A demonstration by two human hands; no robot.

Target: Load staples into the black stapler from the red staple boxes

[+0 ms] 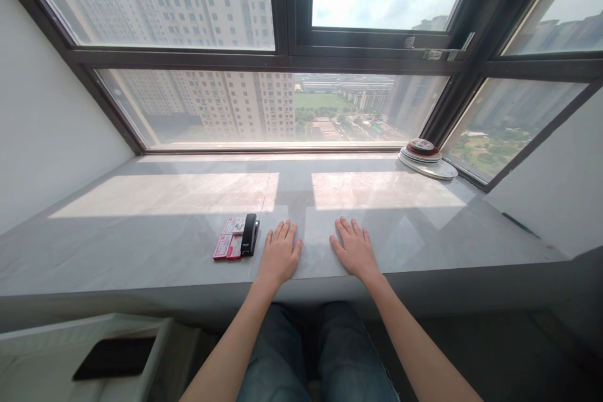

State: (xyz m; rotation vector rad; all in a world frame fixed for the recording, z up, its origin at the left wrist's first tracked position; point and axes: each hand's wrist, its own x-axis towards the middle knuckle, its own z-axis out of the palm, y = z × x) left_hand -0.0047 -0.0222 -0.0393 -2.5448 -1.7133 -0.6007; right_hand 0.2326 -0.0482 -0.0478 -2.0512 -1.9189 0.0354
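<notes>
Both palms rest flat on the pale marbled windowsill [155,251]. My left hand [281,252] is open, fingers slightly apart, with nothing in it. Just to its left lies a black stapler [249,235], apart from the fingers. Beside the stapler, and partly under or against it, are several small red-and-white boxes [223,246]; their print is too small to read. My right hand [354,247] is also open and holds nothing, its fingers spread on the sill. A strip of bare sill lies between the two hands.
A stack of round plates or lids [426,160] stands in the far right corner by the dark window frame [282,61]. Below left, a dark flat object [115,357] lies on a white surface [38,358]. The sill's front edge runs under my wrists.
</notes>
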